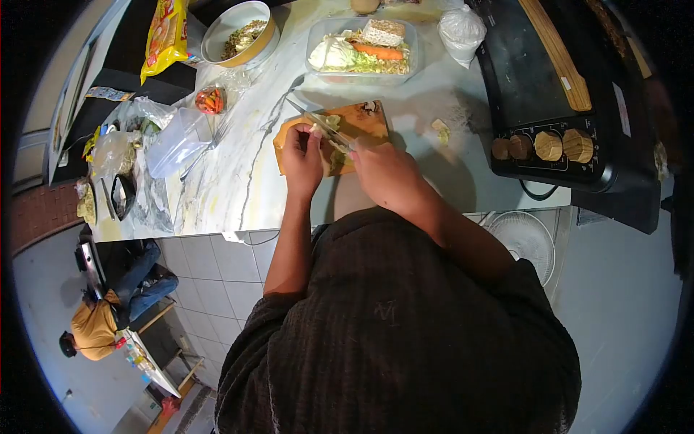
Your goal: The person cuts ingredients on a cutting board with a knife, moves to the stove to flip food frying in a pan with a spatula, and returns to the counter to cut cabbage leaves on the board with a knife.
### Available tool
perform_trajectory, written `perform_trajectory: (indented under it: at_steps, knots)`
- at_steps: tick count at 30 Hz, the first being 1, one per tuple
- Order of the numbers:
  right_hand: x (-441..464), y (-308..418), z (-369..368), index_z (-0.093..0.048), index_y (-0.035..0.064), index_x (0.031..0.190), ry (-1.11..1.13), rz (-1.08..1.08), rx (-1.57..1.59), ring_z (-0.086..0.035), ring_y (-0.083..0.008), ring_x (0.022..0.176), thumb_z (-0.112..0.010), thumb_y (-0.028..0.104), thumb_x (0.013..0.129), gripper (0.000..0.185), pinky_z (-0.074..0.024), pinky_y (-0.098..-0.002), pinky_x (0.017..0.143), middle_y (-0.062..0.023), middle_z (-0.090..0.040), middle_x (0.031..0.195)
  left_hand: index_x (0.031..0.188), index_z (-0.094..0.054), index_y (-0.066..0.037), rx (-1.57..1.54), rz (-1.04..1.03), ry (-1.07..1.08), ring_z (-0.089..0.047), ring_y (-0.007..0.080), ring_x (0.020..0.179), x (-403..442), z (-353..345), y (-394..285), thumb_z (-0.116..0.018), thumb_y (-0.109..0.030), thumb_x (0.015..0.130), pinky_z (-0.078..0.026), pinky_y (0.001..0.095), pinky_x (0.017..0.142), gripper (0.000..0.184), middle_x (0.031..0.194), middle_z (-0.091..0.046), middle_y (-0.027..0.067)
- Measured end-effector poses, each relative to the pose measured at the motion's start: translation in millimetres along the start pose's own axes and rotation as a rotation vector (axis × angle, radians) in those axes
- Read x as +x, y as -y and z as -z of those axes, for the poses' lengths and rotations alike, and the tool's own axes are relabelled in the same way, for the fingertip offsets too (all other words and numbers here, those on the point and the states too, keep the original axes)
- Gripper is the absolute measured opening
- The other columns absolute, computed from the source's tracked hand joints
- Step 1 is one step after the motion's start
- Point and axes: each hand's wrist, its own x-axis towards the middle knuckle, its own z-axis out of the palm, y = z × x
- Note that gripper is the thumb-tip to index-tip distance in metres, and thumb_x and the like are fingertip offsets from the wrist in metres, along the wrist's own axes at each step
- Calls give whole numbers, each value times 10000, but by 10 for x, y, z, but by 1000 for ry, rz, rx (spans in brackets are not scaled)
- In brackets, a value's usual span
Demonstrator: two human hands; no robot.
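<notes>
My right hand (384,172) is closed around the handle of a knife (327,129), whose blade points away to the upper left over a wooden cutting board (372,129). Beside the blade, my left hand (301,158) pinches a small pale piece of vegetable (315,129), apparently cabbage. Pale green leaf pieces (334,121) lie on the board behind and under the blade. Just beyond the board stands a clear plastic container (361,75) holding cabbage, a carrot and a block that looks like tempeh. My fingers partly hide the held piece and the knife's handle.
On the right sits a black electric stove (538,134) with wooden knobs. A leaf scrap (441,132) lies between it and the board. At left are an empty plastic tub (177,143), a bag of chillies (210,100) and a bowl (241,35). Another person (97,325) sits lower left.
</notes>
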Motion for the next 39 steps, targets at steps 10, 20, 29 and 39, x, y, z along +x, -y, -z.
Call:
perform_trajectory:
  at_steps: [10,20,29,39]
  knots:
    - [60,-82,-86,-560,25,968,-14,-27,25,-658,-447,734,-492,256,998,242,-513,-551,668,-228,-661,745,976,-530,-13,-108,82,-7,-618,117,740,62,1,5,-562,-84,1004,-496,253,695,82,831,-628,51]
    - [90,-50,-74,-562,15,991,-38,-30,45,-648,-447,736,-492,264,997,259,-509,-548,674,-234,-654,745,1086,-517,-23,-324,188,-93,-664,142,748,116,4,-56,-566,-117,1007,-524,259,692,132,891,-650,80]
    - [137,-52,-51,-566,11,990,-65,16,56,-646,-440,737,-483,244,1002,248,-504,-533,674,-234,-658,759,961,-587,-12,-14,87,-60,-641,76,804,105,35,176,-725,-33,891,-508,216,725,156,873,-662,24]
    - [65,57,110,-579,20,1002,-40,11,82,-642,-453,748,-502,250,996,243,-500,-545,677,-231,-661,771,971,-621,-19,-344,223,-56,-599,73,763,152,138,126,-672,-82,943,-486,233,731,85,858,-657,7]
